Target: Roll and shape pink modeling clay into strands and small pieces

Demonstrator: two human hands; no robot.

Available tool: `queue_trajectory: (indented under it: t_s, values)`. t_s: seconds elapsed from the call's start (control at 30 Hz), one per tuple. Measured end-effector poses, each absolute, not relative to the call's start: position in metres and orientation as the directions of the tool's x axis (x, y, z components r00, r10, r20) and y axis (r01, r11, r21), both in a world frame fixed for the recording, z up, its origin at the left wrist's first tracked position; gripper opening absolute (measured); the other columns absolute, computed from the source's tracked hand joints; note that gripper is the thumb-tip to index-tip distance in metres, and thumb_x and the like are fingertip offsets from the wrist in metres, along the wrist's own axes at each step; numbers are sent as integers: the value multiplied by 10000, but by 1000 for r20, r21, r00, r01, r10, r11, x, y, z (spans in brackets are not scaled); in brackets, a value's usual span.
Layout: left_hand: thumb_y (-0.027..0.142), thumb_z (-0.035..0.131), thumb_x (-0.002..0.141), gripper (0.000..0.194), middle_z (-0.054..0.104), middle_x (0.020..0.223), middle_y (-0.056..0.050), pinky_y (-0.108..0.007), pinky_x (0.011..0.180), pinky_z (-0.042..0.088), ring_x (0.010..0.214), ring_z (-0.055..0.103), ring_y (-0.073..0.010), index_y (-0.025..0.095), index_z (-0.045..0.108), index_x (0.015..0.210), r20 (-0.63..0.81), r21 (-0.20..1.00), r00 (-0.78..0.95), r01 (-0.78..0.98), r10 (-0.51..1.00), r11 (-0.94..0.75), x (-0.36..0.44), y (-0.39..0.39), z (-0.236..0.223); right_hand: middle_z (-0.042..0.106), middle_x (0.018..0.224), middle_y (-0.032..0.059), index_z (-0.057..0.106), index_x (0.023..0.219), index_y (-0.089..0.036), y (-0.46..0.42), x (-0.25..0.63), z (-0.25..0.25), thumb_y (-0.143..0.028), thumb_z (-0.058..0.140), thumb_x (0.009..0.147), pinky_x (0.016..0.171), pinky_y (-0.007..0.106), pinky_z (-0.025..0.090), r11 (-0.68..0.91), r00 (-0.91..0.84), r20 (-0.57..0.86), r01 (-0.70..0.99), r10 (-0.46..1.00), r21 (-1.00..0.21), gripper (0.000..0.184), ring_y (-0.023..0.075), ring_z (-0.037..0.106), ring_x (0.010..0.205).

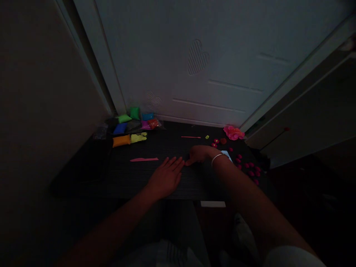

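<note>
My left hand [166,177] lies flat on the dark tabletop [122,181], palm down with its fingers stretched out. Just to its right, my right hand [198,153] points down at the table with curled fingers, its tips close to the left fingertips. Whatever the right fingers pinch is hidden in the dim light. A pink plastic knife [144,159] rests left of my left fingertips. Beyond my hands is a thin pink stick tool [191,137]. Part of a light blue item [226,154] shows behind my right wrist.
Several coloured packets, among them an orange packet [121,141] and an opened yellow packet [138,137], lie at the back left. To the right are small pink flowers [216,141], a reddish lump [223,141], a large pink flower [234,132] and several pink pieces [251,173]. A white door [167,55] stands behind.
</note>
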State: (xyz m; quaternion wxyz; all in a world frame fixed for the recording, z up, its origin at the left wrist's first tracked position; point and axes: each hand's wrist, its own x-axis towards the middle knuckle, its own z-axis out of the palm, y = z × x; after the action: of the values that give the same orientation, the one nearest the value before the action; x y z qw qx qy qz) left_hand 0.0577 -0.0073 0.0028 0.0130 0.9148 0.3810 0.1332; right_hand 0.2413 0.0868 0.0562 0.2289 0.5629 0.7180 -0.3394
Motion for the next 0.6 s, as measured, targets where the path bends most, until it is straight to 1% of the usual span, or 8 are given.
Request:
queue_trajectory:
  t_s: [0.13, 0.2, 0.27, 0.33, 0.4, 0.47, 0.53, 0.6]
  values:
    - [296, 267, 891, 449, 370, 1383, -61, -401, 1046, 220, 1264, 332, -194, 167, 368, 1309, 229, 143, 662, 702, 714, -697, 58, -7, 1, 569, 545, 23, 614, 577, -147, 87, 240, 55, -692, 588, 532, 496, 244, 369, 210, -269, -680, 963, 682, -171, 548, 132, 520, 513]
    - [297, 266, 893, 452, 365, 1386, -56, -399, 1046, 221, 1263, 333, -191, 175, 349, 1320, 230, 148, 659, 703, 716, -695, 58, -7, 1, 571, 548, 26, 609, 566, -148, 86, 242, 56, -703, 567, 545, 509, 246, 365, 249, -294, -662, 954, 689, -165, 557, 132, 519, 522]
    - [296, 263, 895, 454, 353, 1393, -52, -401, 1047, 218, 1265, 331, -190, 187, 330, 1330, 229, 152, 661, 701, 715, -697, 58, -8, 2, 574, 574, 24, 605, 591, -150, 84, 246, 57, -714, 546, 555, 512, 241, 367, 238, -328, -651, 945, 685, -226, 567, 127, 512, 534]
    - [296, 260, 897, 450, 347, 1397, -53, -405, 1049, 213, 1268, 325, -189, 195, 330, 1330, 225, 152, 664, 699, 713, -699, 57, -7, 2, 573, 609, 18, 602, 643, -153, 83, 250, 58, -720, 537, 555, 511, 229, 373, 171, -347, -650, 932, 676, -319, 578, 117, 502, 548]
    - [295, 258, 898, 443, 349, 1396, -53, -409, 1050, 208, 1273, 316, -192, 195, 348, 1320, 220, 149, 669, 696, 710, -702, 57, -7, 2, 569, 622, 13, 598, 676, -153, 83, 252, 58, -721, 537, 553, 510, 221, 375, 119, -348, -657, 922, 669, -368, 584, 109, 494, 551]
    - [294, 261, 896, 440, 354, 1393, -52, -412, 1049, 207, 1271, 319, -197, 193, 359, 1313, 217, 145, 673, 694, 707, -706, 57, -7, 2, 564, 600, 15, 599, 653, -150, 84, 250, 58, -719, 538, 556, 509, 228, 368, 147, -338, -668, 934, 663, -327, 580, 112, 490, 539]
    - [298, 263, 895, 442, 352, 1394, -53, -414, 1048, 208, 1265, 329, -204, 192, 357, 1315, 218, 142, 670, 698, 710, -702, 57, -6, 1, 564, 571, 22, 602, 603, -149, 85, 246, 58, -711, 536, 568, 512, 242, 356, 220, -327, -671, 945, 666, -242, 567, 123, 497, 529]
    - [301, 263, 896, 444, 342, 1399, -56, -413, 1047, 210, 1261, 336, -206, 191, 356, 1316, 219, 141, 664, 703, 715, -697, 57, -7, 1, 571, 561, 29, 604, 571, -153, 86, 244, 57, -696, 538, 582, 516, 250, 345, 270, -322, -662, 945, 677, -183, 548, 134, 508, 534]
